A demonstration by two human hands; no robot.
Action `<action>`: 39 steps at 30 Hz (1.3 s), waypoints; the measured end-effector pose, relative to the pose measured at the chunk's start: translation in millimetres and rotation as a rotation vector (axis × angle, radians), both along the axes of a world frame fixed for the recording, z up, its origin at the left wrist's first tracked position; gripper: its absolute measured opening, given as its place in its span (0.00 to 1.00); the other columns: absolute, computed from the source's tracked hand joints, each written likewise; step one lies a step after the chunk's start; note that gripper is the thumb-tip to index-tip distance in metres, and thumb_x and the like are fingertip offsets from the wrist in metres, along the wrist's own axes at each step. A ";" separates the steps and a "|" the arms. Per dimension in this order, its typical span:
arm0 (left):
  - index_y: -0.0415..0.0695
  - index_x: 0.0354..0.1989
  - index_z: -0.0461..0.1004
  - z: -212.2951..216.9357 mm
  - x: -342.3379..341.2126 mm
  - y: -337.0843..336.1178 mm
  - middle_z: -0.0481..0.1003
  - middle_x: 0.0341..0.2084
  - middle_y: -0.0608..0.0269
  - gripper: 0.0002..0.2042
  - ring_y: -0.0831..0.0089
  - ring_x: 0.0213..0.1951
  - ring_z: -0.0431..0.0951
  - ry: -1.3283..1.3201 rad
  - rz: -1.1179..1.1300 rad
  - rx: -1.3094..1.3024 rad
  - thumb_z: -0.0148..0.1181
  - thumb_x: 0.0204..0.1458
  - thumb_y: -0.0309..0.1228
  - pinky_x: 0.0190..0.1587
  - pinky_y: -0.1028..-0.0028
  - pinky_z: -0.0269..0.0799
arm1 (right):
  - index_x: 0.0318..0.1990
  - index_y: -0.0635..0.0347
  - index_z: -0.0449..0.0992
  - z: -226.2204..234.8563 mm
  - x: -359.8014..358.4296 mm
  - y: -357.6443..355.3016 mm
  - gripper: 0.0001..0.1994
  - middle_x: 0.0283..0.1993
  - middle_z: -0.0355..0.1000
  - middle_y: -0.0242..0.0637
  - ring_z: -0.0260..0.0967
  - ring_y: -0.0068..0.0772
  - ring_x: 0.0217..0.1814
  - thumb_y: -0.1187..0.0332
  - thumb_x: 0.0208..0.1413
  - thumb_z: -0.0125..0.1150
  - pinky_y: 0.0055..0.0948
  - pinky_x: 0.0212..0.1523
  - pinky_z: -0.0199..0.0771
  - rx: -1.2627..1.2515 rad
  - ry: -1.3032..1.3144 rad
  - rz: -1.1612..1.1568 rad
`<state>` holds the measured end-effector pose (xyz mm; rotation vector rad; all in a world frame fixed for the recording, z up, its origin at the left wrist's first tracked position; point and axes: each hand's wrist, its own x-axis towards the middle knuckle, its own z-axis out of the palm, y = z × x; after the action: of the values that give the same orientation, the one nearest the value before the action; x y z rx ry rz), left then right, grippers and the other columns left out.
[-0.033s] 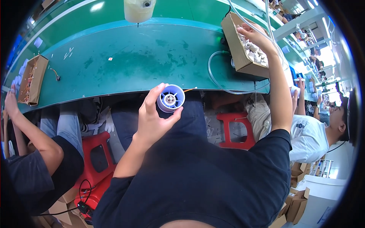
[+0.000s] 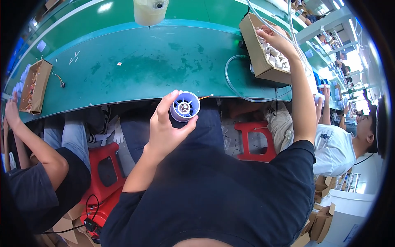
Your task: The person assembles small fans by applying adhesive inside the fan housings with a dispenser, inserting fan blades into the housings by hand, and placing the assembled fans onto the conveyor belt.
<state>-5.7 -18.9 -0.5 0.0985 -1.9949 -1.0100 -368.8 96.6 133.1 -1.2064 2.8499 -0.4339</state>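
Note:
My left hand [image 2: 166,127] holds a round lavender fan housing [image 2: 194,100] between thumb and fingers, in front of the table's near edge. Spokes and a metallic hub show inside the ring, and a short thin wire lead [image 2: 206,97] sticks out to its right. My right hand [image 2: 276,39] is stretched to the far right, over a cardboard box [image 2: 256,47] full of small white pieces [image 2: 276,55]. Its fingers are bent together among the pieces; what they grip is partly hidden and too small to name.
The green table [image 2: 152,70] carries a box of wired parts [image 2: 40,90] at left, with a loose wired part [image 2: 61,82] beside it. Clear tubing [image 2: 228,76] loops near the right box. A translucent container [image 2: 150,11] hangs above. Co-workers sit on both sides; red stools [image 2: 263,154] stand below.

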 end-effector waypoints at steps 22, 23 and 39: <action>0.44 0.55 0.57 28.1 -25.8 13.4 0.69 0.47 0.51 0.37 0.54 0.45 0.74 0.065 -0.112 0.060 0.70 0.32 0.24 0.45 0.65 0.72 | 0.50 0.69 0.67 33.9 162.1 44.0 0.21 0.47 0.66 0.39 0.64 0.30 0.46 0.58 0.59 0.49 0.23 0.47 0.62 -0.412 -0.430 0.592; 0.43 0.55 0.57 26.0 -28.4 12.2 0.69 0.48 0.51 0.38 0.54 0.45 0.74 0.055 -0.104 0.061 0.71 0.32 0.24 0.45 0.65 0.72 | 0.50 0.69 0.67 29.7 170.7 36.1 0.22 0.47 0.66 0.42 0.65 0.34 0.46 0.58 0.56 0.52 0.25 0.48 0.61 -0.319 -0.237 0.663; 0.43 0.60 0.44 30.2 -21.8 6.0 0.71 0.44 0.45 0.48 0.62 0.43 0.75 0.024 -0.013 -0.064 0.73 0.32 0.25 0.41 0.71 0.73 | 0.49 0.66 0.66 -6.8 209.5 0.7 0.25 0.47 0.63 0.44 0.60 0.42 0.44 0.56 0.49 0.57 0.32 0.44 0.59 -0.175 0.143 0.925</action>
<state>-27.5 -12.9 29.8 0.0385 -2.0059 -0.9505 -159.4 97.2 126.3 -2.4263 2.0046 -0.5422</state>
